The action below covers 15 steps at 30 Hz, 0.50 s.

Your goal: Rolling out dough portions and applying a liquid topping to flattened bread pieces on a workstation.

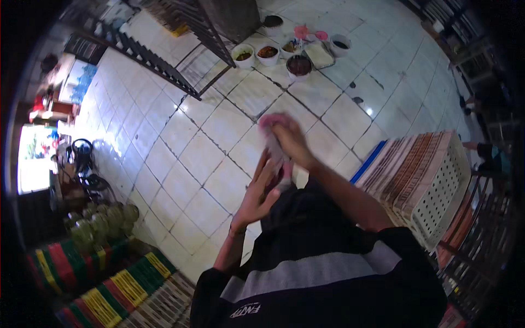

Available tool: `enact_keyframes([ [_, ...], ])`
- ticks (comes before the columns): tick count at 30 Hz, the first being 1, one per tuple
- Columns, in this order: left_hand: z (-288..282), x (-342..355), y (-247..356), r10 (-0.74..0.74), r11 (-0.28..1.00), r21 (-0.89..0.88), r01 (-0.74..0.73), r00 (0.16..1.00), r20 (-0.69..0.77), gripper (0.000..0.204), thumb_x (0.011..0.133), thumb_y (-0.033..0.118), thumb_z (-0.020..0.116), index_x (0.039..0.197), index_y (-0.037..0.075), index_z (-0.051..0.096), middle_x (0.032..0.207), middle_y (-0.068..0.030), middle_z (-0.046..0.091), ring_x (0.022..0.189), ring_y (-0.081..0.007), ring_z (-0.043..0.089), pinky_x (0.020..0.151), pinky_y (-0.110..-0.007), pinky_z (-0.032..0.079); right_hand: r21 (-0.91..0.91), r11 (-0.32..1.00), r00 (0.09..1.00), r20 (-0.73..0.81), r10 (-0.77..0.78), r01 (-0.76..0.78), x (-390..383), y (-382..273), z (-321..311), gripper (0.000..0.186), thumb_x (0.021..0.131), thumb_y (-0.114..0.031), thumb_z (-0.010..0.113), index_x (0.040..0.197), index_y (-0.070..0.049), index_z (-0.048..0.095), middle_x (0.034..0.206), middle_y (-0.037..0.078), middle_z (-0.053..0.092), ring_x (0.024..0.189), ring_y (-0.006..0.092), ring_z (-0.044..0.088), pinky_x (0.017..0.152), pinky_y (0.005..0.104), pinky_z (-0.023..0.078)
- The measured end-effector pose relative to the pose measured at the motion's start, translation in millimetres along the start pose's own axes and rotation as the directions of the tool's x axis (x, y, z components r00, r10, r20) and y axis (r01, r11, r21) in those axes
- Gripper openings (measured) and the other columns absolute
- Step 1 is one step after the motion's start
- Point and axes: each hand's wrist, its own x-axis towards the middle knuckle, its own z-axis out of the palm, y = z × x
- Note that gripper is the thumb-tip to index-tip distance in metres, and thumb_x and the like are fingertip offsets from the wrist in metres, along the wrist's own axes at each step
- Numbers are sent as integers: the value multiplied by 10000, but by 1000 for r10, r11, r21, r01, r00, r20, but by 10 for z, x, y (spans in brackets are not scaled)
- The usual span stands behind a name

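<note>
Pink cloth (271, 134), between hands (291, 141), right one gripping

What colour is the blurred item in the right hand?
The item looks pinkish, best seen in the head view.

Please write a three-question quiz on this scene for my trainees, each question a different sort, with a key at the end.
1. True or false: the white tubs stand on a wooden table.
2. Which is higher in the picture at the pinkish item? A: left hand; B: right hand; C: both level.
3. Fill the gap: the perforated crate is on the person's ____ side.

Key: 1. False; they stand on the tiled floor. 2. B. 3. right.
</note>
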Motion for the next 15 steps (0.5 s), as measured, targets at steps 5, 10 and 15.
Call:
enact_keyframes([
  [5,-140,875,-17,-221,843,-476,250,968,117,671,1108,209,439,1640,29,71,1708,-162,123,1562,-262,159,1235,-340,166,699,698,923,-150,354,-154,61,-503,-210,383,1095,-438,415,1214,-112,577,1053,67,656,825,202,666,709,360,580],
  [10,-103,1158,-485,-623,445,-849,284,780,-65,481,1059,334,537,1454,65,483,1024,-3,647,840,-119,615,633,-263,504,302,915,963,59,261,-267,-373,-264,157,639,1076,-451,499,1562,-58,361,1408,79,532,1261,175,478,1053,293,378],
  [15,-95,765,-965,-746,399,-839,369,662,-63,395,1093,345,491,1328,44,591,1126,-71,674,1036,-173,653,892,-322,535,-454,835,799,350,489,-311,20,-293,-200,443,1003,-330,614,1327,-33,560,1186,180,680,1052,318,669,924,409,508],
])
